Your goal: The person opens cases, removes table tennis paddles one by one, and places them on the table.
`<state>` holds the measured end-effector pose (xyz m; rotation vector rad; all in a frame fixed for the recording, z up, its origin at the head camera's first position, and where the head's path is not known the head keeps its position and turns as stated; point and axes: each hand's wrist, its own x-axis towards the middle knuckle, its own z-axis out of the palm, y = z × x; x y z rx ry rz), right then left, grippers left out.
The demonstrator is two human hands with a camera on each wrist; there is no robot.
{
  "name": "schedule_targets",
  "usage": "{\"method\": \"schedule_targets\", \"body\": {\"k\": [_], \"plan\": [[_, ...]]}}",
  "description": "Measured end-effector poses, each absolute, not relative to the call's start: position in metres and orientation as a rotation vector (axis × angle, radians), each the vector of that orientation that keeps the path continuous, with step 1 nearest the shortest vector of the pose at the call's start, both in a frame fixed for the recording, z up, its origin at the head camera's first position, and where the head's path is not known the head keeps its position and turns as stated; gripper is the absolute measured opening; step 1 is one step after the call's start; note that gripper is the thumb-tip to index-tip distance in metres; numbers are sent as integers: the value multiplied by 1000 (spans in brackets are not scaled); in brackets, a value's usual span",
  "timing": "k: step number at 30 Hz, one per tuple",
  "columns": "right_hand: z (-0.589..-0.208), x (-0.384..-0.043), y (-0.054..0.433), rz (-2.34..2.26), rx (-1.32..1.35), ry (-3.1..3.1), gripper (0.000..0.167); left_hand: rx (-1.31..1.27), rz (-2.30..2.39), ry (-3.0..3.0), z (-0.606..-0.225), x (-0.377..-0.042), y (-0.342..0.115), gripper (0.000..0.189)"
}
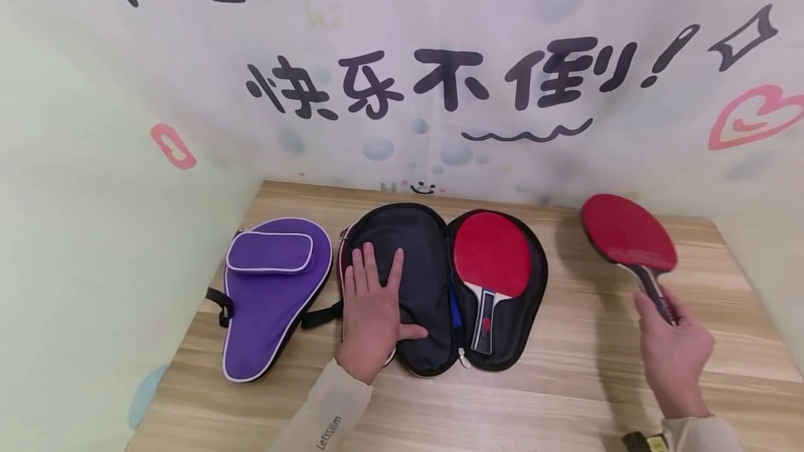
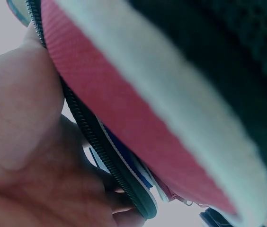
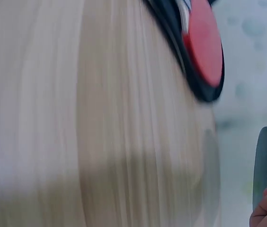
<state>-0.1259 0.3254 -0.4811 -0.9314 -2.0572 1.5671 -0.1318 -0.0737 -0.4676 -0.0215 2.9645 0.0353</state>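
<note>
My left hand (image 1: 370,316) lies with fingers spread on the black inside of an unzipped paddle case (image 1: 417,229). A red table tennis paddle (image 1: 492,253) rests in the case's right half, its handle toward me. On the right, my right hand (image 1: 675,351) grips a second table tennis paddle (image 1: 631,232) by its handle, held above the table with the red face up. The right wrist view shows that paddle's dark side (image 3: 263,161) and part of the fingers. A red and white case edge (image 2: 124,104) fills much of the left wrist view beside the palm.
A zipped purple paddle case (image 1: 270,326) with a small front pouch lies at the left of the wooden table (image 1: 477,410). Black straps stick out from the cases. A printed wall (image 1: 402,152) with lettering stands behind the table's far edge.
</note>
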Motion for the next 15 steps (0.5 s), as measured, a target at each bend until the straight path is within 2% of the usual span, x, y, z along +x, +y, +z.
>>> {"method": "schedule_targets", "body": {"k": [8, 15], "plan": [[-488, -125, 389, 1461, -1070, -2088, 53, -19, 31, 2969, -469, -132, -73, 140], [-505, -124, 412, 1285, -1045, -2252, 50, -18, 28, 2969, -468, -132, -74, 139]]}}
